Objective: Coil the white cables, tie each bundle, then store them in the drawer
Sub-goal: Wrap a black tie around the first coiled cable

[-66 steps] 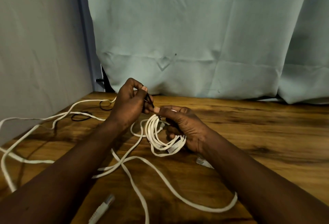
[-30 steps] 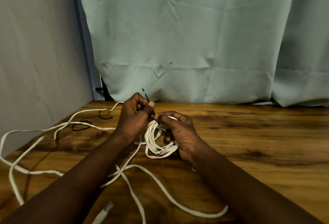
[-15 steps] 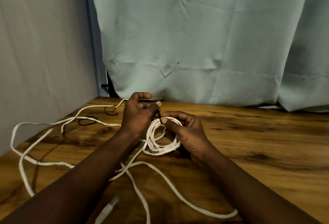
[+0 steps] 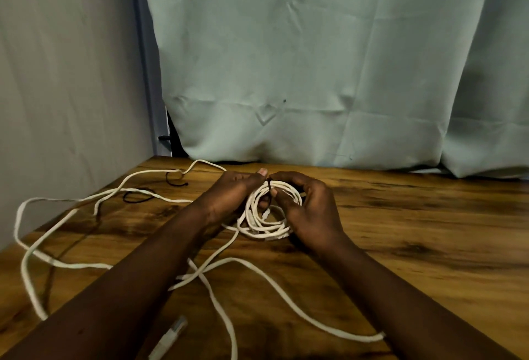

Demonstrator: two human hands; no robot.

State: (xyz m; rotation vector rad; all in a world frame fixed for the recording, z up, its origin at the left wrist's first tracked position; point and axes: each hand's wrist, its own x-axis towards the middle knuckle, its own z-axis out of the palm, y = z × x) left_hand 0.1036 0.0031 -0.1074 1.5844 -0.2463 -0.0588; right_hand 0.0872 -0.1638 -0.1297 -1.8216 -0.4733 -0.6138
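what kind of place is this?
Probably a makeshift recording corner in a room, not a workshop: a wooden table pushed against a plain wall, with a creased pale cloth backdrop hung behind it. Only loose white cables lie around.

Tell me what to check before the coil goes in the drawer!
1. Coil wound up: ok, several loops sit together between both hands.
2. Black tie fastened: cannot tell, it sits on top of the coil, pinched by the left hand and right hand.
3. Coil held steady: ok, both hands grip it on the table.
4. Other cable coiled: not ok, it sprawls loose across the table.
5. Spare ties ready: ok, black ties lie at the far left.
6. Drawer open: cannot tell, none in view.
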